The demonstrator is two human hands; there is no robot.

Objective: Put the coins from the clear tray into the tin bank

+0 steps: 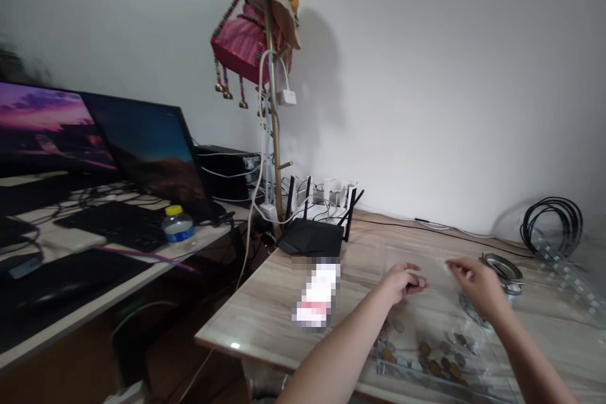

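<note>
A clear plastic tray (426, 369) sits at the near edge of a pale wood-grain desk (265, 309), holding scattered bronze and silver coins (435, 353). Above it, the left hand (401, 282) pinches one small round coin (420, 280) between its fingertips. The right hand (478, 287) hovers just beside it, fingers loosely curled; what it grips cannot be told.

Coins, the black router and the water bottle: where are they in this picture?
coins (433, 360), head view, on a brown coin in the clear tray.
black router (312, 241), head view, on its flat top.
water bottle (178, 227), head view, on its blue label.
</note>
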